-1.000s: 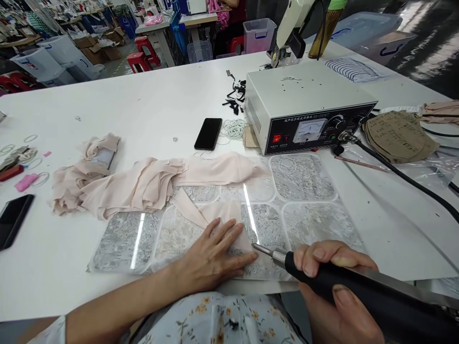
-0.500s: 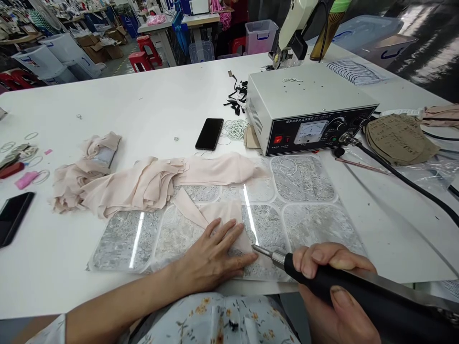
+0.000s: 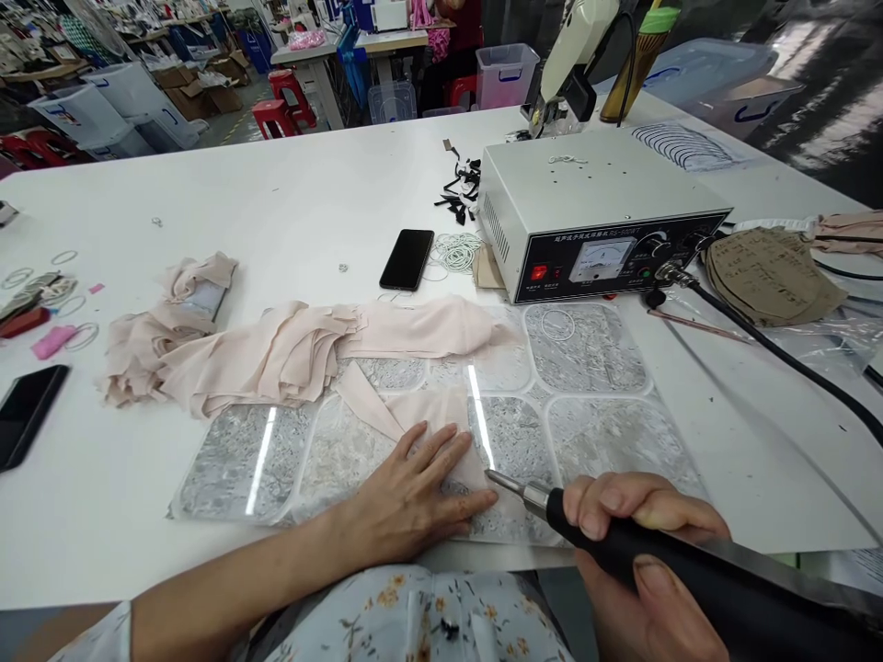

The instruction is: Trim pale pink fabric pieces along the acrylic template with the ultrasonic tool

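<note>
My left hand (image 3: pixel 420 492) lies flat with fingers spread, pressing a thin pale pink piece of fabric (image 3: pixel 441 411) onto a grey stone-patterned mat (image 3: pixel 600 437). My right hand (image 3: pixel 648 552) is wrapped round a black handheld ultrasonic welding tool (image 3: pixel 621 547). Its pointed metal tip rests at or just over the fabric's right edge, close to my left thumb. Part of the fabric is hidden under my left hand. Beyond it, a layered stack of pink fabric strips (image 3: pixel 310 345) stretches across the mat's far edge to the left.
A grey control box (image 3: pixel 600 198) with a meter stands at back right, its black cable (image 3: pixel 779 345) running right. One phone (image 3: pixel 407 259) lies beyond the strips, another phone (image 3: pixel 28 414) at far left. Elastic loops (image 3: pixel 455 250), black scraps (image 3: pixel 461 191) and brown paper patterns (image 3: pixel 773 276) lie about.
My hands, the tool and the fabric hold nearly the same positions. The whole view has shifted very slightly.
</note>
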A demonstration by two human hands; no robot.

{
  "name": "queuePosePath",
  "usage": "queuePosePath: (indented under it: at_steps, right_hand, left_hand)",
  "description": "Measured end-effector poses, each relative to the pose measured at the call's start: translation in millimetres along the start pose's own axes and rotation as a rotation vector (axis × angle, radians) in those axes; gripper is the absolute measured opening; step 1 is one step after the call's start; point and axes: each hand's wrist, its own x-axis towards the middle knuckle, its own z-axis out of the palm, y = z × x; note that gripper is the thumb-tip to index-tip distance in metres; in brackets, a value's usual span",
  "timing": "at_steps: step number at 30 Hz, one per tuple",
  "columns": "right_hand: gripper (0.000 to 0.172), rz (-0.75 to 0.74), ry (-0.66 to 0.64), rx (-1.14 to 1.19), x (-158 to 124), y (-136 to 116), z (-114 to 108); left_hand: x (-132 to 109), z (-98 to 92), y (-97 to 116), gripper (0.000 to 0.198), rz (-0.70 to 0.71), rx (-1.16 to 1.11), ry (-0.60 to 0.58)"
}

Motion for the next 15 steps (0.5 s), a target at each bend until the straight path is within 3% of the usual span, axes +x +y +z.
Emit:
queuePosePath:
  at_steps: [15]
  right_hand:
    - [0.007, -0.014, -0.001, -0.020, 4.3, 1.8, 4.3]
  left_hand:
    - [-1.1, 2.1, 1.5, 0.048, 0.001, 0.034, 0.007]
